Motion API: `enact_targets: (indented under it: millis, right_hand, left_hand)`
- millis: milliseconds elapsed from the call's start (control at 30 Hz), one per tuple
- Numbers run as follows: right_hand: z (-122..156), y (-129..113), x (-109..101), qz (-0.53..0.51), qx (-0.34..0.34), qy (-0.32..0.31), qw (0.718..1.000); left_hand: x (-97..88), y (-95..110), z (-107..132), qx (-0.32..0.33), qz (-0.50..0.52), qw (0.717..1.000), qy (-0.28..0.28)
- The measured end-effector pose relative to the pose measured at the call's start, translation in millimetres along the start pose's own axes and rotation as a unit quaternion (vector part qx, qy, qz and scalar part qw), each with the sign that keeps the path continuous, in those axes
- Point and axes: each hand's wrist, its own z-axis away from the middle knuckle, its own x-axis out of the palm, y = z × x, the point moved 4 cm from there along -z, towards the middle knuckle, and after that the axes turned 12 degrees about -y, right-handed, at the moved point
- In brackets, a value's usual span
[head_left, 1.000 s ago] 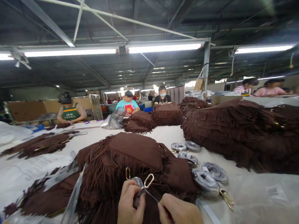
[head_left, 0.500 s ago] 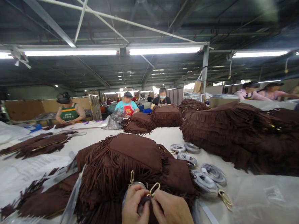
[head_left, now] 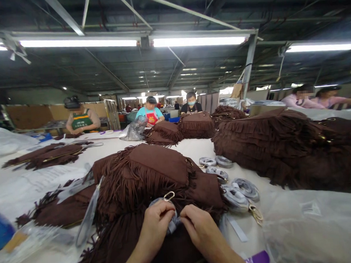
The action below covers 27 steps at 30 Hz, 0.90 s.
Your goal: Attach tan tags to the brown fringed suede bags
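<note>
My left hand (head_left: 156, 221) and my right hand (head_left: 196, 224) meet low in the middle, over a brown fringed bag (head_left: 148, 176). Both pinch a grey wrapped strap (head_left: 172, 223) between their fingertips. A gold clasp (head_left: 168, 196) on the strap's end sticks up just above my left fingers. The bag lies on a pile of the same brown fringed bags on the white table (head_left: 194, 152).
Several coiled grey-wrapped straps (head_left: 237, 191) with gold clasps lie right of my hands. A big heap of fringed bags (head_left: 289, 148) fills the right. Clear plastic bags (head_left: 315, 226) lie front right, a blue object (head_left: 0, 231) front left. Other people (head_left: 150, 115) work at the table's far end.
My hands have drawn close together and moved forward onto the bag, with more forearm in view. The clasp, earlier held up between my hands, now sits lower above my left fingers.
</note>
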Motion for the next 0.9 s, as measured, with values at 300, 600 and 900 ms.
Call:
enact_targets:
  millis: [300,600,900]
  right_hand:
    - [2,12,6,0.006,0.035,-0.027,0.999]
    - [4,10,16,0.118,0.029,-0.072,0.990]
    - [3,6,27,0.208,0.032,-0.058,0.976]
  left_hand:
    - [0.6,-4,-4,-0.028,-0.076,0.994,-0.069]
    - [14.5,10,-13,-0.140,-0.400,0.890,-0.171]
    - [2.7,21,-24,-0.137,-0.453,0.856,-0.208]
